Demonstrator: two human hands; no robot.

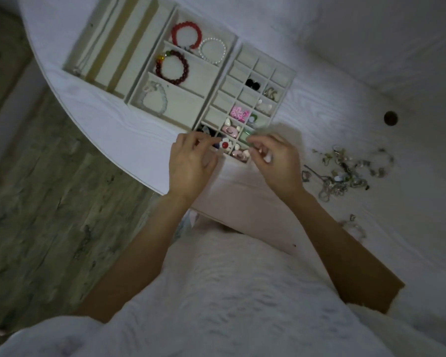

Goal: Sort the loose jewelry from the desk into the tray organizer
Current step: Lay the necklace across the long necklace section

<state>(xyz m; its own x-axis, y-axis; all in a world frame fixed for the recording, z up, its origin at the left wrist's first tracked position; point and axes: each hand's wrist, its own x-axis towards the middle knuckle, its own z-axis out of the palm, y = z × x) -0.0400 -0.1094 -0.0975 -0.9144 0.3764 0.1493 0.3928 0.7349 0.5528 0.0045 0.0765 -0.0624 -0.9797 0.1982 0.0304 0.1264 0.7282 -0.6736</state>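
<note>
A beige tray organizer [281,85] with many small compartments lies on the white desk [139,140]; its near cells hold earrings and small charms. My left hand [191,163] pinches a white flower piece with a red centre [225,145] over the tray's near corner. Just right of it, my right hand [276,161] has curled fingers pinching a small green item [250,136], which is blurred. A heap of loose jewelry [345,171] lies on the desk to the right of my hands.
Two more beige trays sit to the left: one [201,99] holds red, dark red, pearl and clear bead bracelets, the other [101,47] has long slots with a thin chain. A dark round hole [390,118] marks the desk at the right. A few stray pieces [355,225] lie near my right forearm.
</note>
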